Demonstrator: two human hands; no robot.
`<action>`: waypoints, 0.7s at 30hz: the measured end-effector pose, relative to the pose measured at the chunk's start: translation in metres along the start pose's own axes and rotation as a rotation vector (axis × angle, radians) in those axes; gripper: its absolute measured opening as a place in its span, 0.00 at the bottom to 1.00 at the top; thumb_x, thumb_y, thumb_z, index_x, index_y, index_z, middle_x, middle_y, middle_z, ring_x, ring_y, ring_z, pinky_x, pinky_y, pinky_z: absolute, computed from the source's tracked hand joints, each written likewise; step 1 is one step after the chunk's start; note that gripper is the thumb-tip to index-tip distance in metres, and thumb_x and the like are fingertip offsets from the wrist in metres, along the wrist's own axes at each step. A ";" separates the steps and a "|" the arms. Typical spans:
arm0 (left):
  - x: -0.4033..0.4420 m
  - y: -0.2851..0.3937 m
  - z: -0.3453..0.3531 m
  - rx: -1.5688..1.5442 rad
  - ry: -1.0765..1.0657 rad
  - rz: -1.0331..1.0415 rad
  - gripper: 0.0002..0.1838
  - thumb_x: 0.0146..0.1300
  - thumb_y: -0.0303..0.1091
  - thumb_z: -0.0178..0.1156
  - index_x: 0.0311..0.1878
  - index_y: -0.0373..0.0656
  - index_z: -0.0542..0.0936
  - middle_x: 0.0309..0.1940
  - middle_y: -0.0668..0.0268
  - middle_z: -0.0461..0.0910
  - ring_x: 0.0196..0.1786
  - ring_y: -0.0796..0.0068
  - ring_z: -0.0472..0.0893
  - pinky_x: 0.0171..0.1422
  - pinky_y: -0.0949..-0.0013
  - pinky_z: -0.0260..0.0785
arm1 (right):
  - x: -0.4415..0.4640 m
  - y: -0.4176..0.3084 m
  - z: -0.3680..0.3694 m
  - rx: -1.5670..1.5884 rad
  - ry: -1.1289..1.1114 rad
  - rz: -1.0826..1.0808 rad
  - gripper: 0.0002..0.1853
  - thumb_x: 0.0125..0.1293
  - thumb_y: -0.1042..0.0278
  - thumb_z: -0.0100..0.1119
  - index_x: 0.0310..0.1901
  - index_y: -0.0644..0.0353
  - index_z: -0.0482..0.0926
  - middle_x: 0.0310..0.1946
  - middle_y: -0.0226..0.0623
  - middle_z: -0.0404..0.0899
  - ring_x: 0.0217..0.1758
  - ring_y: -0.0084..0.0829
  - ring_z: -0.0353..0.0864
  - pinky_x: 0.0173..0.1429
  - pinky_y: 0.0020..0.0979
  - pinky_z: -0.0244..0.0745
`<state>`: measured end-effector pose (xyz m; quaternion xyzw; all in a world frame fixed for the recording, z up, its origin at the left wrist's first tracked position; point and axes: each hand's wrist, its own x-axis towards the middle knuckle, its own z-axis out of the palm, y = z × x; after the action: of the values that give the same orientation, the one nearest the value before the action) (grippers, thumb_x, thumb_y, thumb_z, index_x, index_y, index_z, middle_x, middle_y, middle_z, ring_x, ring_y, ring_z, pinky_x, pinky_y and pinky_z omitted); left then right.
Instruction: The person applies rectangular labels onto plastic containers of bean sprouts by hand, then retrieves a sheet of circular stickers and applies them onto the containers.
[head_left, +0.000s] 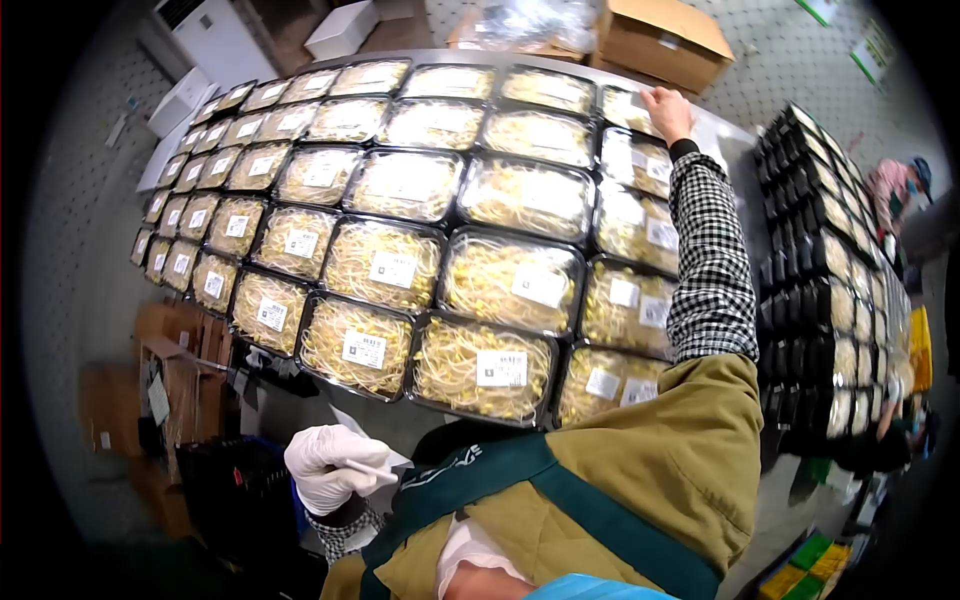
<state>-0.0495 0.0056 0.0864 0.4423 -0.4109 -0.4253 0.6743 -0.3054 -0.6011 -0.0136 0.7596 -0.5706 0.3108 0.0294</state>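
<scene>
My left hand (pixel 335 468), in a white glove, is closed low in front of my body. White paper (pixel 394 461) shows at its fingers; its exact kind is unclear. My bare right hand (pixel 668 112) reaches to the far right corner of the table, fingers curled down onto a black tray of bean sprouts (pixel 622 106). Anything under those fingertips is hidden. Nearer me in the same column, a tray (pixel 610 388) has two white labels on its film. To its left, another bean sprout tray (pixel 484 366) carries one printed label.
Rows of film-covered sprout trays (pixel 300 240) cover the metal table (pixel 725 135). Tall stacks of trays (pixel 825 270) stand at right, with people (pixel 890 190) beyond. Cardboard boxes (pixel 665 42) lie behind the table; a black crate (pixel 235 490) stands at lower left.
</scene>
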 end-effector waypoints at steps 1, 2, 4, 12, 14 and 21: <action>-0.001 -0.003 0.001 0.069 0.110 -0.013 0.16 0.45 0.29 0.74 0.32 0.25 0.80 0.17 0.58 0.77 0.13 0.76 0.73 0.15 0.77 0.62 | 0.007 0.004 0.016 0.040 -0.088 0.060 0.19 0.58 0.43 0.59 0.36 0.52 0.85 0.36 0.41 0.83 0.44 0.45 0.81 0.46 0.46 0.74; 0.000 -0.004 0.000 0.064 0.132 -0.033 0.16 0.45 0.29 0.74 0.32 0.27 0.80 0.17 0.59 0.77 0.14 0.76 0.73 0.16 0.77 0.62 | 0.008 -0.002 0.024 -0.045 -0.137 0.087 0.18 0.58 0.44 0.59 0.38 0.49 0.85 0.41 0.40 0.82 0.49 0.44 0.78 0.50 0.47 0.71; -0.003 -0.002 -0.002 0.096 0.192 -0.119 0.15 0.47 0.32 0.74 0.31 0.30 0.81 0.18 0.60 0.78 0.18 0.75 0.75 0.22 0.76 0.64 | 0.006 -0.006 0.043 -0.150 -0.189 0.114 0.20 0.57 0.43 0.60 0.43 0.46 0.83 0.48 0.39 0.78 0.56 0.44 0.74 0.56 0.48 0.66; 0.012 -0.021 -0.022 0.307 -0.134 -0.024 0.03 0.54 0.17 0.59 0.33 0.32 0.79 0.28 0.56 0.82 0.30 0.67 0.81 0.38 0.67 0.73 | 0.024 0.028 0.059 0.068 0.036 -0.035 0.18 0.64 0.59 0.56 0.50 0.63 0.79 0.42 0.50 0.82 0.48 0.45 0.80 0.52 0.38 0.74; 0.019 -0.024 -0.014 0.398 -0.043 -0.059 0.03 0.58 0.17 0.57 0.30 0.34 0.77 0.27 0.58 0.82 0.29 0.71 0.80 0.36 0.71 0.72 | -0.006 -0.049 0.021 0.357 -0.055 -0.099 0.15 0.67 0.62 0.56 0.47 0.64 0.80 0.39 0.42 0.84 0.43 0.35 0.82 0.47 0.33 0.75; 0.021 -0.072 -0.027 0.492 0.169 0.253 0.15 0.53 0.34 0.72 0.21 0.39 0.75 0.17 0.68 0.73 0.20 0.81 0.70 0.24 0.75 0.63 | -0.317 -0.277 -0.202 1.210 -1.542 -0.047 0.17 0.62 0.61 0.66 0.49 0.60 0.80 0.38 0.32 0.83 0.38 0.19 0.78 0.43 0.23 0.72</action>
<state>-0.0328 -0.0256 0.0148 0.5719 -0.4959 -0.1870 0.6262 -0.1978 -0.1551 0.0742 0.6523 -0.1625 -0.0312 -0.7397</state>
